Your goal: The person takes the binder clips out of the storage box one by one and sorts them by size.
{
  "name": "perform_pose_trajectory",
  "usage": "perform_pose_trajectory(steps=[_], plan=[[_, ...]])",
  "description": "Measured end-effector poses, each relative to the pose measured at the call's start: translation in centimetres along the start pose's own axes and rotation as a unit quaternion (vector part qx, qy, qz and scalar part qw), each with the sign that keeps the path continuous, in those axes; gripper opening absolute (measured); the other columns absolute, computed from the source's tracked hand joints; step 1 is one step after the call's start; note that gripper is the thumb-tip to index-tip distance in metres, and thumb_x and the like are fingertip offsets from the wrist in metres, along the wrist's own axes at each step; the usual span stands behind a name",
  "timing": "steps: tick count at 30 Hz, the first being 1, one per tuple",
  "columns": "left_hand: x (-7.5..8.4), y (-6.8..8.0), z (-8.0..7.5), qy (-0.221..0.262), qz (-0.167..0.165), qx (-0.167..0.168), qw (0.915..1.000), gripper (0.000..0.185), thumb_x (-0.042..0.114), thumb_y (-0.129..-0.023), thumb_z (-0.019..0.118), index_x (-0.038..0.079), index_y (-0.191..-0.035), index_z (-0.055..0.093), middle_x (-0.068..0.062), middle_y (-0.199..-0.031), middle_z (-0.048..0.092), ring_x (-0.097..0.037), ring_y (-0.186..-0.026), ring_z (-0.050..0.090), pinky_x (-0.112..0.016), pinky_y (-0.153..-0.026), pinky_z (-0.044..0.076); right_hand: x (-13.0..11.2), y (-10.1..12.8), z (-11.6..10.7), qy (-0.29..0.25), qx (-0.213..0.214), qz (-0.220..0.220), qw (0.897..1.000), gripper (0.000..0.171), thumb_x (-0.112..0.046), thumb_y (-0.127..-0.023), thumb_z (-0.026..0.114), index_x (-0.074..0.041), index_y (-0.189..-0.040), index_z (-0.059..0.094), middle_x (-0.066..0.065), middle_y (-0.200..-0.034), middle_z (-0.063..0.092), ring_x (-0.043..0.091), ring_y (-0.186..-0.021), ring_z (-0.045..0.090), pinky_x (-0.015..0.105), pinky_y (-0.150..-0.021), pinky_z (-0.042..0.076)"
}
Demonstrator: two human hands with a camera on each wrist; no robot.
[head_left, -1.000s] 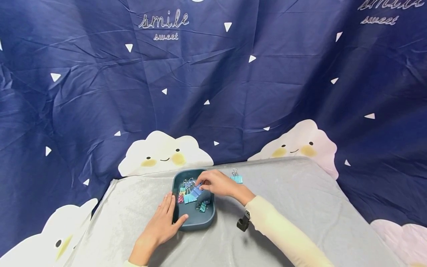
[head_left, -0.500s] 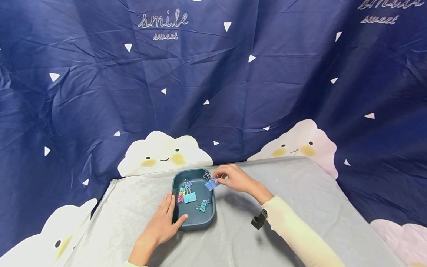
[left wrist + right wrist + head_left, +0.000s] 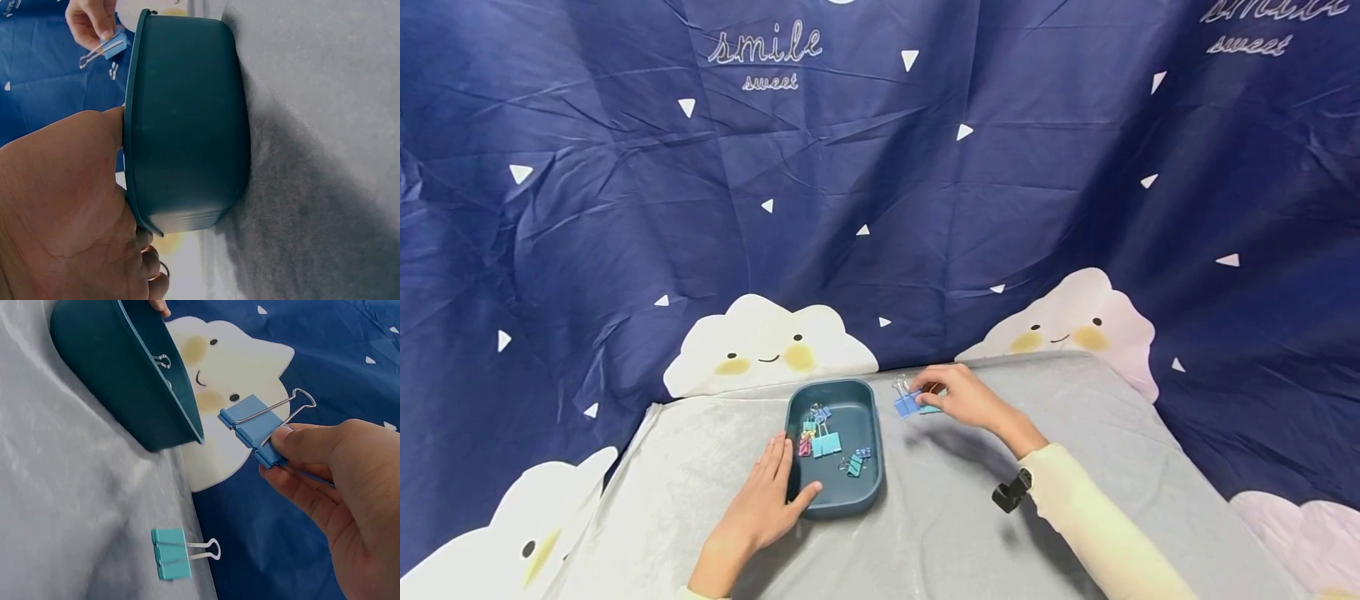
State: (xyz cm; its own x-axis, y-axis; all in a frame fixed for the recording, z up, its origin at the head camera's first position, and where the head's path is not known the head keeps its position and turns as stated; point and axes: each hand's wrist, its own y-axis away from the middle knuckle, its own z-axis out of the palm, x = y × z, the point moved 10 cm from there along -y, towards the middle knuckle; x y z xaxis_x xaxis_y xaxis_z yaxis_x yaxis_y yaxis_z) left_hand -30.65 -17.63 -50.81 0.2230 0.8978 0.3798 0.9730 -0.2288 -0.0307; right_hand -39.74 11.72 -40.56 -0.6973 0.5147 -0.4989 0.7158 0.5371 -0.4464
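My right hand pinches a blue binder clip by one end between thumb and fingers, its wire handles sticking out. In the right wrist view a turquoise binder clip lies on the grey cloth below; the head view shows it partly hidden behind the right hand. My left hand rests on the near left corner of a dark teal box, fingers fairly straight along its side and thumb over the near rim. Inside the box are a large turquoise binder clip, a green one and several smaller clips.
Grey cloth covers the table. A navy curtain with white clouds hangs right behind its far edge. A dark wrist strap mount sticks out below the right sleeve.
The right hand has lifted the blue binder clip out of the box and carried it right, to beside the turquoise clip on the cloth. The left hand stays at the box.
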Motion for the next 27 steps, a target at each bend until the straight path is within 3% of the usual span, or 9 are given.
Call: perform_pose_trajectory(steps=[9,19,27], plan=[[-0.2,-0.1,0.1,-0.003,-0.002,-0.001,1.0,0.095,0.06,-0.105,0.056,-0.004,-0.167,0.022,-0.023,-0.178,0.015,-0.042,-0.166,0.014,-0.061,-0.133,0.021,2.1,1.4,-2.0,-0.004,0.018,0.034,0.999,0.014,-0.008,-0.092,0.082,-0.01,-0.106,0.082,0.0,-0.099,0.08,0.011,-0.088,0.073,0.037,-0.083,0.065],[0.0,0.0,0.0,0.002,-0.001,-0.001,1.0,0.094,0.058,-0.106,0.057,-0.005,-0.167,0.023,-0.024,-0.178,0.014,-0.043,-0.166,0.014,-0.061,-0.133,0.02,5.6,3.4,-4.2,-0.016,0.043,0.098,0.994,0.014,-0.005,-0.092,0.082,-0.008,-0.106,0.082,0.004,-0.096,0.08,0.013,-0.086,0.073,0.027,-0.079,0.062],[0.0,0.0,-0.1,0.001,0.0,0.003,1.0,0.094,0.057,-0.106,0.057,-0.006,-0.167,0.024,-0.024,-0.177,0.015,-0.043,-0.166,0.015,-0.061,-0.133,0.021,8.7,4.9,-5.5,-0.02,0.052,0.151,0.987,0.015,-0.006,-0.094,0.08,-0.005,-0.109,0.081,0.008,-0.099,0.08,0.018,-0.09,0.074,0.027,-0.083,0.062]])
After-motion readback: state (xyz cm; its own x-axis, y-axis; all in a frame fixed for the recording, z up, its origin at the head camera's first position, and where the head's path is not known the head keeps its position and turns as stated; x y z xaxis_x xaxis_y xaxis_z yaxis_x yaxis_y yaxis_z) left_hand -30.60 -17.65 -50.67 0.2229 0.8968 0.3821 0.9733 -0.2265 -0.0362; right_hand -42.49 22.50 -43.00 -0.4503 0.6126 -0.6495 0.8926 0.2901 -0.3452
